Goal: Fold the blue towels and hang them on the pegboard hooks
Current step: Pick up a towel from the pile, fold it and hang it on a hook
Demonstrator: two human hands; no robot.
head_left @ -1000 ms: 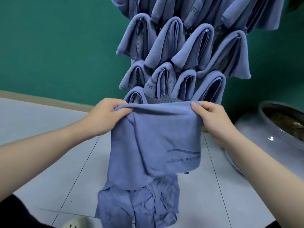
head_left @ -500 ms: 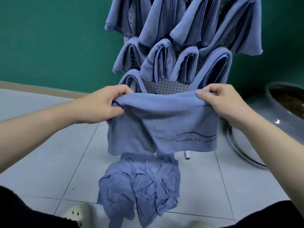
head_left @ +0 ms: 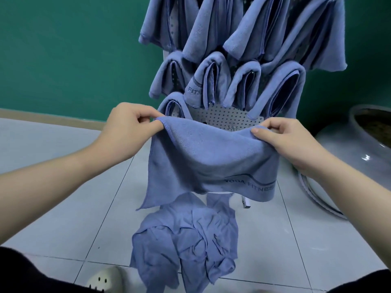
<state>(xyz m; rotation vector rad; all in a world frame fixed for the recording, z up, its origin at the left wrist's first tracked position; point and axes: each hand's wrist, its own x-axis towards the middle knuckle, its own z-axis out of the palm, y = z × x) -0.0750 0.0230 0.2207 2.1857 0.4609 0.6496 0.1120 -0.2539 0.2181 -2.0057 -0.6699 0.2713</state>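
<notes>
Left hand [head_left: 124,132] and right hand [head_left: 283,142] fingers pinch top corners of towel [head_left: 211,161], held above floor pile [head_left: 186,240], before pegboard [head_left: 224,117]. Advice: match corners, keep fold taut, aim for free hook.

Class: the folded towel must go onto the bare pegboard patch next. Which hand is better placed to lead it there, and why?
Probably the right hand: its pinch on the towel sits just below the bare pegboard. The left hand holds the far corner.

Pegboard [head_left: 224,117] mostly hidden behind hanging towels [head_left: 243,85]; top row cut off by upper edge. Held towel [head_left: 207,163] covers the board's base and hooks. Pot [head_left: 359,144] cropped at right. Shoe [head_left: 105,279] partly hidden.
</notes>
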